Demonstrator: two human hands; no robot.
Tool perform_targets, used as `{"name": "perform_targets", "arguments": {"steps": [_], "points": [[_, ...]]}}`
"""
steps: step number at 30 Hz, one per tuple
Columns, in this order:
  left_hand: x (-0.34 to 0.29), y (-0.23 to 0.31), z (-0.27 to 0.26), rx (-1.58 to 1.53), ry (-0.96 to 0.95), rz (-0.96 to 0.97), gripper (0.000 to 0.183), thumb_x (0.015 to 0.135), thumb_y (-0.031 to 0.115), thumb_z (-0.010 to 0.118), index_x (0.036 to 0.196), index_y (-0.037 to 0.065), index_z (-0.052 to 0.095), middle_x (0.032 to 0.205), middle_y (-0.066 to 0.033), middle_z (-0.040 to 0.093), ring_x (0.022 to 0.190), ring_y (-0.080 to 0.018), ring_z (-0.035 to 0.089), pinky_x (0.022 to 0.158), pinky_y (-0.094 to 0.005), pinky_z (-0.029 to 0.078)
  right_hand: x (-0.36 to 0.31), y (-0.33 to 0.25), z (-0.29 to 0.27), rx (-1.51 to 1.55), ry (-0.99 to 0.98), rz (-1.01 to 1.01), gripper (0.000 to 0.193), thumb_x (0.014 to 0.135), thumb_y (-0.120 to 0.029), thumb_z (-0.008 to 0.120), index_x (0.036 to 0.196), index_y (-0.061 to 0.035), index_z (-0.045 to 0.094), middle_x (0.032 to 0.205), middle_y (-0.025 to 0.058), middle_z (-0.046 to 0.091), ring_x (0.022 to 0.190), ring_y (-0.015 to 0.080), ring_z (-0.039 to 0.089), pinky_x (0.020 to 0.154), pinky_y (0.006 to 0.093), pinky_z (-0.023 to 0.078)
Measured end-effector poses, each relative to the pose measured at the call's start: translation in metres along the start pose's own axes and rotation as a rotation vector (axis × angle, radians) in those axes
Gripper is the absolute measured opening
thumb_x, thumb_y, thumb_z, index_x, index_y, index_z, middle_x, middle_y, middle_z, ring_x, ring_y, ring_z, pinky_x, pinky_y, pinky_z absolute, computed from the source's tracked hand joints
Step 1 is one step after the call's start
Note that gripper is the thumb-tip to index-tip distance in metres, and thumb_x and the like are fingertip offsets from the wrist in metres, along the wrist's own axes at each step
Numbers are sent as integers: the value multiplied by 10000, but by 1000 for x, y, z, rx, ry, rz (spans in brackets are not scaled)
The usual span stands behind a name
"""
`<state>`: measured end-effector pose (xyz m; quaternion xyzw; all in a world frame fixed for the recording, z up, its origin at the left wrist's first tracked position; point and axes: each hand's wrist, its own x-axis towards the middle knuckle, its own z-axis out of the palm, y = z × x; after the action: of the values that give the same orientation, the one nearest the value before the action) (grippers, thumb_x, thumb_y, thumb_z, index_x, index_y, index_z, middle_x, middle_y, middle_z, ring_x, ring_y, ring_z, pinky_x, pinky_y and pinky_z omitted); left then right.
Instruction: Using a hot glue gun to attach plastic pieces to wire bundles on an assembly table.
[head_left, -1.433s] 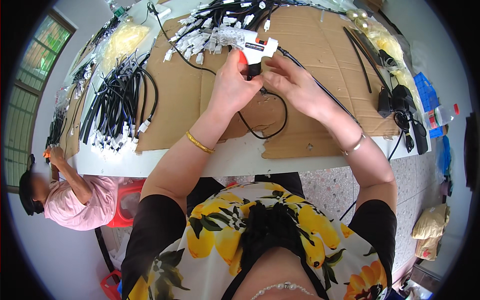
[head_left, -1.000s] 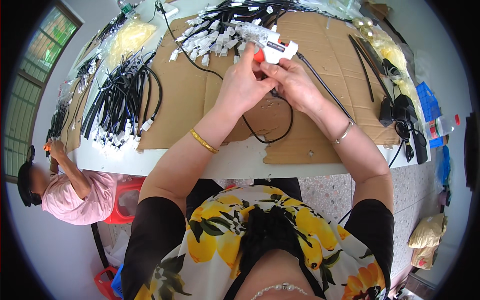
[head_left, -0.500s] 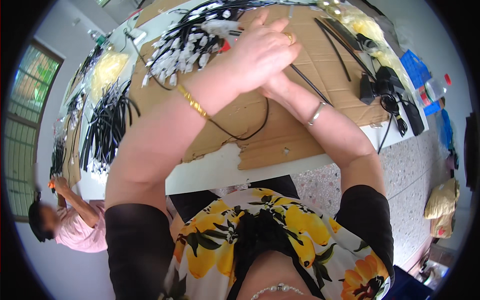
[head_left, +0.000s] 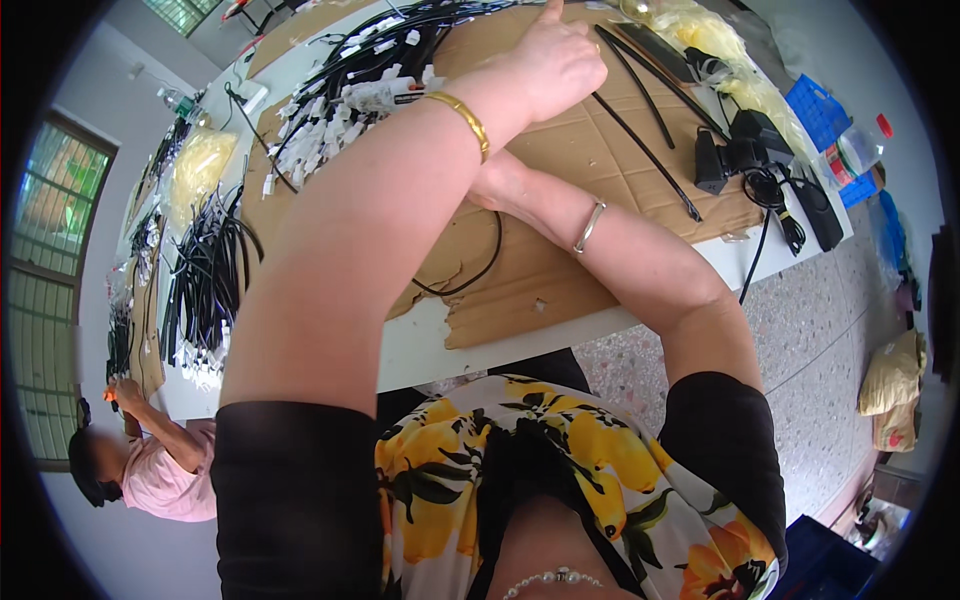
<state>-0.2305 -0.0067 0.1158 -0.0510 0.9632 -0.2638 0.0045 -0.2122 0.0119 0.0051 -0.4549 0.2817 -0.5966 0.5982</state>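
Note:
My left hand [head_left: 556, 66] is over the far part of the cardboard, one finger stretched forward and the others curled. From its right side a straight black cable [head_left: 648, 150] runs down over the cardboard; the hand is closed on its upper end. My right hand [head_left: 493, 182] lies under my left forearm, its fingers hidden. Below it curves a thin black cord [head_left: 497, 248]. A white tube-shaped thing [head_left: 385, 94] points out on the other side of my left forearm, above white connectors [head_left: 315, 135]; I cannot tell whether my right hand holds it.
Cardboard [head_left: 560, 270] covers the white table. Black cable bundles [head_left: 215, 265] and yellowish plastic [head_left: 203, 165] are at left. Black adapters [head_left: 735, 155], a blue basket [head_left: 815, 105] and a clear bottle [head_left: 853, 152] are at right. Another person [head_left: 165, 465] works at far left.
My left hand has moved right and farther away, drawing the straight black cable to the right. My right hand has shifted left beneath my left forearm. The white tube-shaped thing has moved left and nearer.

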Motion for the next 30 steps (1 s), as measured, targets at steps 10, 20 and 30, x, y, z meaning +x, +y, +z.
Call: {"name": "perform_targets", "arguments": {"steps": [10,20,30], "points": [[-121,-57,-44,-133,982,-272,169,736,81,592,899,39,611,800,-87,622,835,-243,578,796,-350,434,6,-7,0,56,73,110,224,826,-171,578,946,8,516,754,106,600,676,169,591,581,297,506],[-319,-23,83,-778,812,-1259,159,799,110,608,917,12,652,786,-53,660,701,-78,584,660,-207,451,-2,-28,1,-67,-34,80,386,826,-206,564,1146,-4,487,858,112,623,540,126,568,524,245,493],[-315,-46,129,-669,588,-1328,160,753,182,617,858,73,668,757,-126,645,678,-228,627,658,-290,485,-11,-42,3,-33,-70,19,531,779,-188,572,1237,18,400,1147,151,532,495,90,429,543,243,452]]}}
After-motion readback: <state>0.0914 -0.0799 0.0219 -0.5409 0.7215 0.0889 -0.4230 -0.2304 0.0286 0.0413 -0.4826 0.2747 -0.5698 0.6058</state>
